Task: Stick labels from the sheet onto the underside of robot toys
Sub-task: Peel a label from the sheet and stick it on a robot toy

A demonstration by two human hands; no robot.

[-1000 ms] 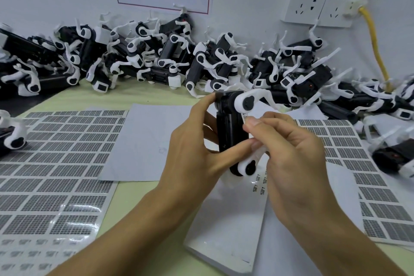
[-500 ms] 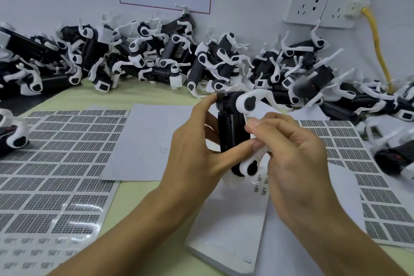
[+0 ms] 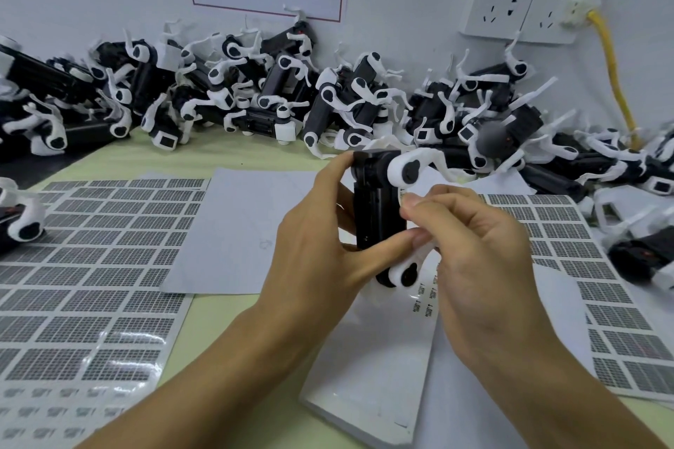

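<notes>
A black robot toy [image 3: 377,210] with white legs is held upright above the table's middle, its dark underside turned toward me. My left hand [image 3: 321,251] grips it, forefinger on its top end and thumb across its lower body. My right hand [image 3: 474,259] pinches a small white label [image 3: 402,194] at the toy's right edge, fingers curled. Below the toy lies a white label sheet [image 3: 423,297] with a few small printed labels showing.
A long pile of black-and-white robot toys [image 3: 277,98] runs along the wall. Large label sheets lie at the left [image 3: 91,266] and right [image 3: 601,284]. A blank white sheet [image 3: 237,230] lies in the middle. A yellow cable [image 3: 616,84] hangs from a wall socket.
Both hands stay on the toy almost unmoved. My right fingertips have shifted slightly up along the toy's right edge with the label.
</notes>
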